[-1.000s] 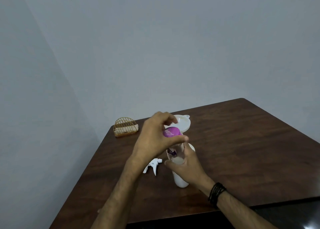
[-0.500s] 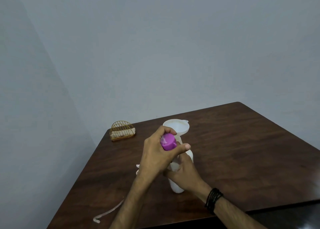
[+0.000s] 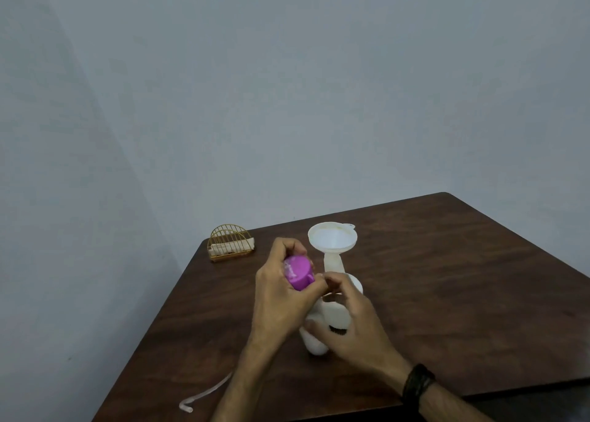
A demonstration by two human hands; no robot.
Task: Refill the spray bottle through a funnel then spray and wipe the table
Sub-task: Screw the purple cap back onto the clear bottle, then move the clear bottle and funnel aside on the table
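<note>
On a dark wooden table (image 3: 447,278), a person's right hand (image 3: 354,322) wraps a white refill bottle (image 3: 314,342) standing upright near the front edge, while the left hand (image 3: 281,294) pinches its purple cap (image 3: 298,271) just above. Behind, a white funnel (image 3: 332,239) sits in the spray bottle (image 3: 333,265); a wire napkin holder (image 3: 230,243) stands at the far corner.

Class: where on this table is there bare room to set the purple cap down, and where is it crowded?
Bare: the table's wide right part, beyond the funnel, and the strip between the wire holder and the left hand. Crowded: the middle, around both hands and the white bottles; a tube lies near-left.
</note>
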